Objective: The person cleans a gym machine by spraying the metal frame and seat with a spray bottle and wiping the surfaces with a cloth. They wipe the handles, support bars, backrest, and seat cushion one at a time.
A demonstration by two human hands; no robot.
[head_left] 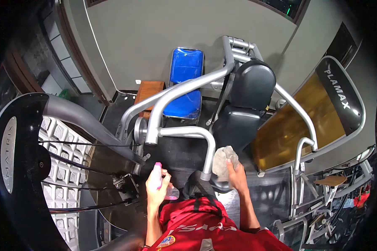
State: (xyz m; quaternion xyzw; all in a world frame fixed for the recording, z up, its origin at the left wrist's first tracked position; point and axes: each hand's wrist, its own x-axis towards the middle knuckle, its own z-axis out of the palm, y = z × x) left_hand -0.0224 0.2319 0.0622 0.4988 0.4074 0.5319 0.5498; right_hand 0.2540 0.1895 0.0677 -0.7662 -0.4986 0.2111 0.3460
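My left hand (pixel 158 187) is closed around a spray bottle (pixel 171 193) with a pink and white spray head, its clear lower part showing beside my fingers. In my right hand (pixel 236 175) is a crumpled greyish-white cloth (pixel 223 162), pinched under the thumb and hanging in front of the machine's seat. Between the two hands, a bent silver handle bar (pixel 208 146) of the exercise machine comes down, its end near the cloth. Beyond the cloth stand the machine's black seat (pixel 235 125) and black backrest (pixel 253 85).
At left stands a dark machine frame marked MATRIX (pixel 9 154), with black cables. A PLAMAX panel (pixel 335 90) rises at right. A blue padded chair (pixel 187 67) and a wooden box (pixel 148 94) are by the grey wall. More gym equipment (pixel 322 209) fills the lower right.
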